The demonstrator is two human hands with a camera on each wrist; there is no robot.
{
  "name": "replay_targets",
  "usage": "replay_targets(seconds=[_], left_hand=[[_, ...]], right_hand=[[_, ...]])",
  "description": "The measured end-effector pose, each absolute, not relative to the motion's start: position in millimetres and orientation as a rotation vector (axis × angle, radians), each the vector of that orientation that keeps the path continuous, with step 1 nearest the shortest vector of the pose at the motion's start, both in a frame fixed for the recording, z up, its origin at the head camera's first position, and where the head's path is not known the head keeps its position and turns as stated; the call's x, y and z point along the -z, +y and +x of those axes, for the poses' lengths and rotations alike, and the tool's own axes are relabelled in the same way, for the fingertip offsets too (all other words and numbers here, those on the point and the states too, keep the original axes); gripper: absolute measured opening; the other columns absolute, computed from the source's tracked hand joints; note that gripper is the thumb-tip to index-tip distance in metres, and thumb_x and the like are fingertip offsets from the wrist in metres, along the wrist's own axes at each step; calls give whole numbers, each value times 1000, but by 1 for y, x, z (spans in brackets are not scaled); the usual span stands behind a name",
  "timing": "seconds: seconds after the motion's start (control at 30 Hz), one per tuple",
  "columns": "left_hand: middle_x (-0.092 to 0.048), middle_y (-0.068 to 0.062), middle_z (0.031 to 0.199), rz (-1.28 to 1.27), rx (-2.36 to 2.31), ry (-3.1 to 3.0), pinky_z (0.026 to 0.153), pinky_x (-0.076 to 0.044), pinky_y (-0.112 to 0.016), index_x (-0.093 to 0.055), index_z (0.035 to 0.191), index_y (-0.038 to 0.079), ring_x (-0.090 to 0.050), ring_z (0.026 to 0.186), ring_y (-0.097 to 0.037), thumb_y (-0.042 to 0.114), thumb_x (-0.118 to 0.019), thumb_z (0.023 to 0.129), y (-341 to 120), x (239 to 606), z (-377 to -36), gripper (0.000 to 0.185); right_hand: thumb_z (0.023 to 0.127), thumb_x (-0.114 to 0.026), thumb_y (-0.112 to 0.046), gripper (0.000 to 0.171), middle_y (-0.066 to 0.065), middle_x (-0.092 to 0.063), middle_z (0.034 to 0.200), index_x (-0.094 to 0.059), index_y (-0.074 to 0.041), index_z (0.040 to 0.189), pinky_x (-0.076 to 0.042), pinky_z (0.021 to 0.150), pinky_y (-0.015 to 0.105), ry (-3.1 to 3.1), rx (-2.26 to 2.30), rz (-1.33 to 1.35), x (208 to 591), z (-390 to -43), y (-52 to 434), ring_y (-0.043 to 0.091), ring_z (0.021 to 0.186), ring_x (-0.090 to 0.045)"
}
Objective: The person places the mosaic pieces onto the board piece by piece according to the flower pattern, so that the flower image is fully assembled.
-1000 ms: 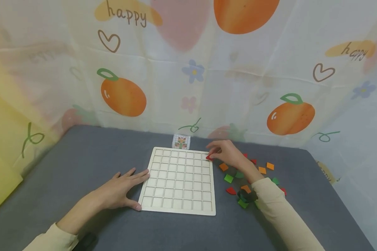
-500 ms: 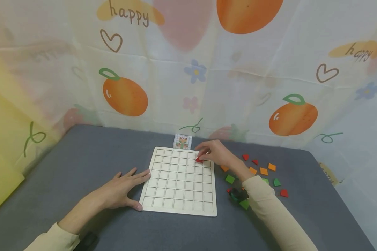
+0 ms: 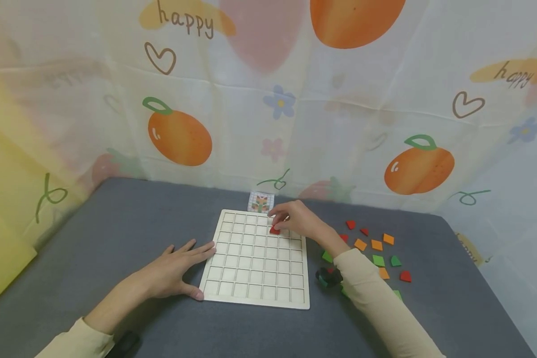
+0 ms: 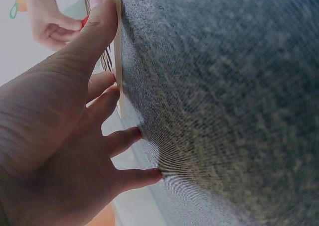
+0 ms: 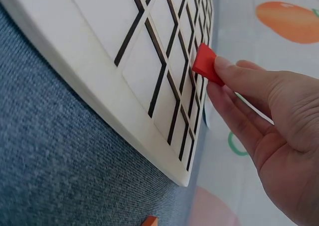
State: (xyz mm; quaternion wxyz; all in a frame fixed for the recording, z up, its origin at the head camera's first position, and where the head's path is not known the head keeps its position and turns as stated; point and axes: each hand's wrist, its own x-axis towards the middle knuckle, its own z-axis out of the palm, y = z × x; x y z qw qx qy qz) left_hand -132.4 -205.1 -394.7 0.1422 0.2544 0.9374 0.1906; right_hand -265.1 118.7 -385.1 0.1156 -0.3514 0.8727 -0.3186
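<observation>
My right hand (image 3: pixel 297 219) pinches a small red tile (image 3: pixel 275 230) between thumb and fingers, over the upper right part of a pale wooden grid board (image 3: pixel 238 261). In the right wrist view the red tile (image 5: pixel 206 64) appears thick and flat-sided, close to the grid's raised lines; whether it touches the board I cannot tell. My left hand (image 3: pixel 172 272) lies spread along the board's left edge. Its thumb and fingertips touch that edge, and in the left wrist view other fingers of the left hand (image 4: pixel 75 116) reach down to the grey cloth.
Several loose tiles lie right of the board, among them an orange tile (image 3: pixel 388 239), a green tile (image 3: pixel 396 260) and a red tile (image 3: pixel 405 276). Behind the board lies a small patterned card (image 3: pixel 261 202). A fruit-printed curtain (image 3: pixel 232 134) hangs behind the grey table (image 3: pixel 161 204).
My right hand has moved left with the red tile, from the board's upper right corner further in over the grid. The left hand stays at the left edge.
</observation>
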Motion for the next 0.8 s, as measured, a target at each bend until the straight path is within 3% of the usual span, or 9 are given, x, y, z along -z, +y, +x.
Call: replay_targets(seconds=[0.43, 0.8], left_hand=[[-29, -7, 160, 726, -570, 2701, 101, -13, -78, -37, 152, 12, -21, 143, -48, 60, -75, 66, -206, 397, -133, 106], [-29, -7, 159, 735, -589, 2705, 101, -12, -78, -37, 152, 12, -20, 143, -49, 61, -75, 66, -206, 397, -131, 106]], right_hand=[[88, -71, -3, 30, 2, -74, 92, -68, -3, 118, -54, 74, 26, 2543, 908, -995, 391, -265, 112, 14, 87, -69], [88, -71, -4, 29, 5, -73, 94, -68, -2, 117, -54, 82, 26, 2543, 911, -1002, 392, -263, 113, 18, 90, -69]])
